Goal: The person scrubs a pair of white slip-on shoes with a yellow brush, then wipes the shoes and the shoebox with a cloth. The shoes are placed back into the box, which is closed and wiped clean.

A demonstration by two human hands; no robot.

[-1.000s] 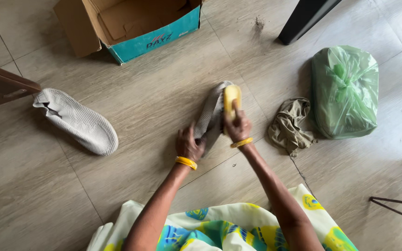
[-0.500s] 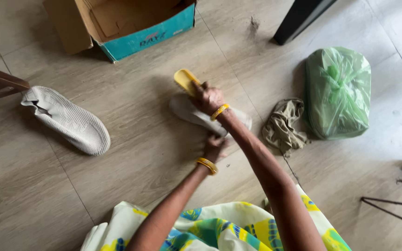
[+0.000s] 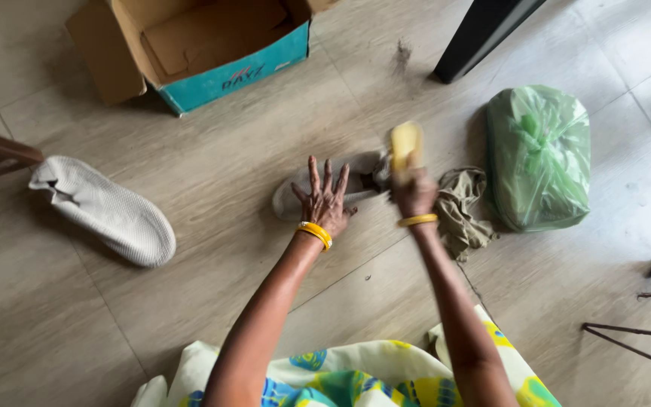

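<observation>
A grey knit shoe (image 3: 295,197) lies on its side on the floor in front of me. My left hand (image 3: 325,197) rests flat on it with the fingers spread, pressing it down. My right hand (image 3: 414,194) grips a yellow brush (image 3: 405,143) at the shoe's right end, near the heel. Both wrists carry yellow bangles. A second grey knit shoe (image 3: 103,209) lies apart at the left.
An open cardboard box (image 3: 190,45) with a teal side stands at the back. A tied green plastic bag (image 3: 538,157) and a crumpled olive cloth (image 3: 463,208) lie to the right. A dark furniture leg (image 3: 476,34) stands behind. Thin metal rods (image 3: 631,343) are at the right edge.
The shoe went from upright in my left hand to lying flat. My left hand moved on top and spread open. The brush swung from the shoe's left end to its right end.
</observation>
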